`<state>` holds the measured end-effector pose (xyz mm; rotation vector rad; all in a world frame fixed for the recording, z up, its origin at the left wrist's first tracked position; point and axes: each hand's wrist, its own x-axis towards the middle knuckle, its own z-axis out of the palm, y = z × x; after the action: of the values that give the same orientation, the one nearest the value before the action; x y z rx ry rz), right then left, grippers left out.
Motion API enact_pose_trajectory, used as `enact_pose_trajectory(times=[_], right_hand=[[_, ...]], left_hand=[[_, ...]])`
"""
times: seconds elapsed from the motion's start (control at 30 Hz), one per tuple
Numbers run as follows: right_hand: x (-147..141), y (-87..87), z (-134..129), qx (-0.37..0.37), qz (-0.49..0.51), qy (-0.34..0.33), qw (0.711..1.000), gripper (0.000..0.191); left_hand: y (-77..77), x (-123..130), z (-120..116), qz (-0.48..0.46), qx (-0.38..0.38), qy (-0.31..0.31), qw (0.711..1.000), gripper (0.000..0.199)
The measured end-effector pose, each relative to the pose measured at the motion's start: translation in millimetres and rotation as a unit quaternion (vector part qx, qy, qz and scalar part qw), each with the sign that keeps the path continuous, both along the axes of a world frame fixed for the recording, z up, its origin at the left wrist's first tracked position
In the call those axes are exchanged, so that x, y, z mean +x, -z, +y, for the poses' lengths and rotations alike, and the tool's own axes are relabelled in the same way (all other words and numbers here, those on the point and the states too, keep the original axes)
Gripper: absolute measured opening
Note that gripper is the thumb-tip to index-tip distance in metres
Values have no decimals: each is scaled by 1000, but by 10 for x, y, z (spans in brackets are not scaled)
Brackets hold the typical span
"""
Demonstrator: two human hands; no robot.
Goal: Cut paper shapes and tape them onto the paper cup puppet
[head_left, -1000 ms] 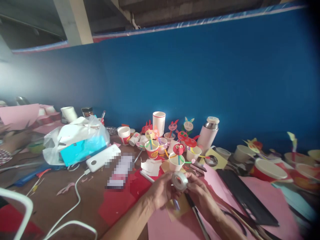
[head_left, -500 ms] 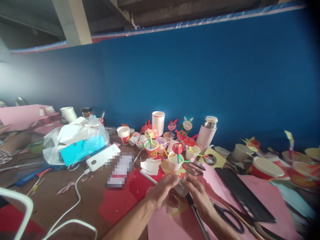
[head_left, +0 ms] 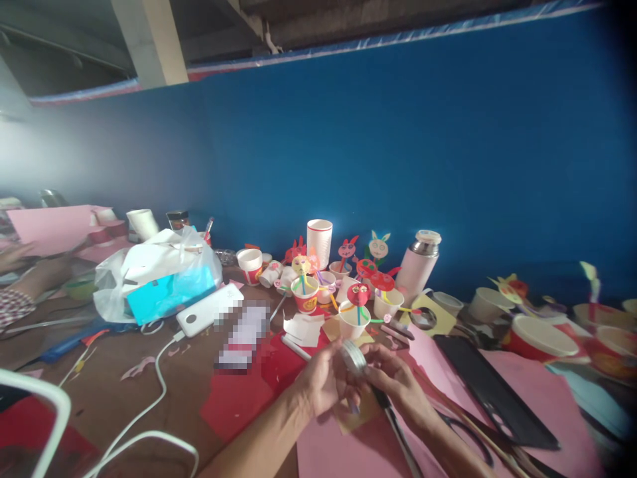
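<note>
A small roll of clear tape (head_left: 353,359) is between my hands, over the pink paper (head_left: 333,445). My left hand (head_left: 322,382) is closed around its left side. The fingers of my right hand (head_left: 395,377) are bent against its right edge. Under my right hand lies a dark-handled tool (head_left: 398,435), partly hidden by the fingers. Just beyond my hands stands a white paper cup (head_left: 352,324) with a red paper face (head_left: 358,294) on a straw. Scissors (head_left: 470,431) lie partly behind my right forearm.
More decorated cups (head_left: 304,299) crowd the back, near a pink thermos (head_left: 419,264). A black flat case (head_left: 495,392) lies right. To the left are a white power bank (head_left: 209,311) with a cable and a plastic bag (head_left: 112,285). Another person's arm (head_left: 40,282) shows far left.
The tape roll has been turned and raised a little, so its ringed side shows more clearly. My left hand has opened out somewhat around it. The view has shifted slightly.
</note>
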<state>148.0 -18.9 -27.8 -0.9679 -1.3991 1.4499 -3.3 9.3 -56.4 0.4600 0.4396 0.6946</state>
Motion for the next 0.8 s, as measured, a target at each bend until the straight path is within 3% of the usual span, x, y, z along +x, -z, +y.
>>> enact_pose_trajectory(times=[0.23,0.37,0.43,0.5,0.63,0.8], right_hand=[[-5,-11,-8,-4,31,58,998,11],[-4,41,2,-16,36,83,996,13],[-6,64,4,-30,31,87,995,18],[6,96,10,-28,28,79,996,21],[91,207,65,59,-25,63,996,26],[181,257,141,128,-123,69,982,27]], left_hand=[[-82,20,-79,86,75,-11,993,39],[-158,-2,-105,217,200,-31,955,32],[-179,-4,-107,258,218,-17,941,32],[-189,-7,-95,249,198,-17,948,30],[-184,-50,-29,113,107,-59,986,26],[-151,-96,24,54,59,-27,996,37]])
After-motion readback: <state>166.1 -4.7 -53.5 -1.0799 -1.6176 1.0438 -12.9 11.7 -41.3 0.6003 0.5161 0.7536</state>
